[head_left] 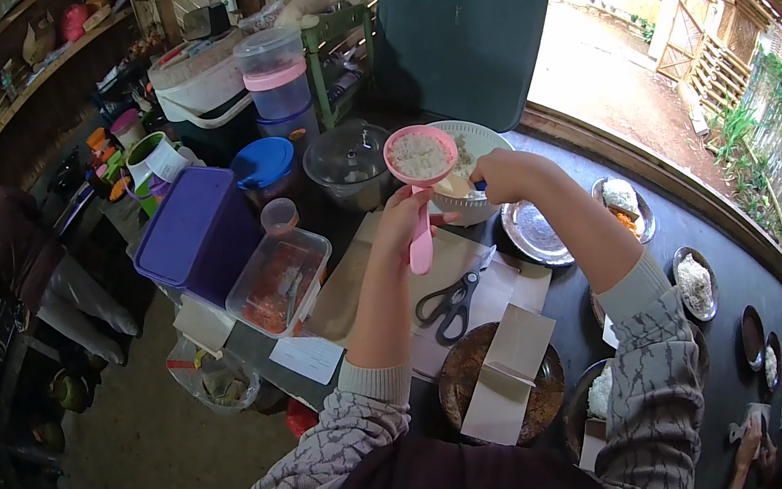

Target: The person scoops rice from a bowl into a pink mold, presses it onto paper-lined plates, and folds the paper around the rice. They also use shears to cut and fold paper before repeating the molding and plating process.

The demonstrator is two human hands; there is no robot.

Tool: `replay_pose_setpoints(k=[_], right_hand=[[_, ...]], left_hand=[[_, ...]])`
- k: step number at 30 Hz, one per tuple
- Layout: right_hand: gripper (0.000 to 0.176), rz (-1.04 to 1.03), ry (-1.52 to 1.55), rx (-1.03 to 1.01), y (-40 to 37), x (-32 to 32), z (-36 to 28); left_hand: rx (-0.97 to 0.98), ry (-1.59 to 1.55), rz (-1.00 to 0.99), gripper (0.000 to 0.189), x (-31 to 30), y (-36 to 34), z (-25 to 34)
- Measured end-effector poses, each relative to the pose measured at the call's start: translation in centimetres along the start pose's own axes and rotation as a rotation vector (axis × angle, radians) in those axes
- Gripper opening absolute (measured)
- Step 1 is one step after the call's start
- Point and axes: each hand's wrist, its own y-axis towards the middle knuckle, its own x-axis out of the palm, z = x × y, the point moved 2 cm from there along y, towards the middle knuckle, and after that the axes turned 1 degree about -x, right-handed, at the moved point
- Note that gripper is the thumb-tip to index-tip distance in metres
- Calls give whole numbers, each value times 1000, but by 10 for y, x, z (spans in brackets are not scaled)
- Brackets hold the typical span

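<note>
Closed around the handle of a pink scoop filled with white rice is my left hand. My right hand grips a utensil with a blue handle, its far end down by the rice in the white basket. The scoop is held at the basket's left rim. Below my hands, black scissors lie on brown paper. A round silver plate is right of the basket. Nearer me, a folded card rests on a brown plate.
A clear tub of red food, a purple box and a lidded bowl are at left. Plates with rice line the right side. Another person stands far left; a co-worker's hands show at lower right.
</note>
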Motion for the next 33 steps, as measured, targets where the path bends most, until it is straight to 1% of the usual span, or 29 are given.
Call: replay_pose_setpoints(k=[1,5,7,8,10,11,13,14,17,20,21,23,27,29,30,32,33], right_hand=[[47,-33,3,15,2,0,0],[46,-72,73,58,14,9,16],[46,-80,214,73,12,11,25],[46,-77,210,73,14,13,31],[35,-154,346,50,15,15,36],[35,-151,342,45,14,14,41],[34,-237,598,182,5,11,45],[34,-235,612,164,12,19,58],[38,-275,692,202,2,11,51],[38,-320,782,219,11,20,64],[38,-319,785,219,9,21,66],[37,-323,909,240,5,22,70],[35,-294,911,255,-5,22,79],[33,-246,994,269,-11,20,83],[33,-244,994,270,-14,19,84],[33,-130,992,306,-20,15,87],[33,-128,992,308,-21,14,89]], left_hand=[[-9,21,24,33,1,2,-2],[-18,15,57,30,3,2,-4],[-19,0,74,30,5,2,-4],[-18,-14,95,30,6,1,-5],[-11,-13,108,29,8,5,-9],[-11,-13,123,29,8,6,-10],[-22,-4,135,29,9,4,-6],[-23,-25,127,29,6,6,-7],[-29,-36,103,30,4,4,-5],[-32,-10,59,33,-2,3,-1],[-36,3,31,36,-4,3,0],[-20,8,44,38,-8,2,3],[7,1,81,43,-21,3,7],[20,-8,113,42,-21,0,10],[18,-12,129,41,-21,-2,12],[16,-16,142,40,-22,-1,11],[24,-26,147,38,-24,2,9]])
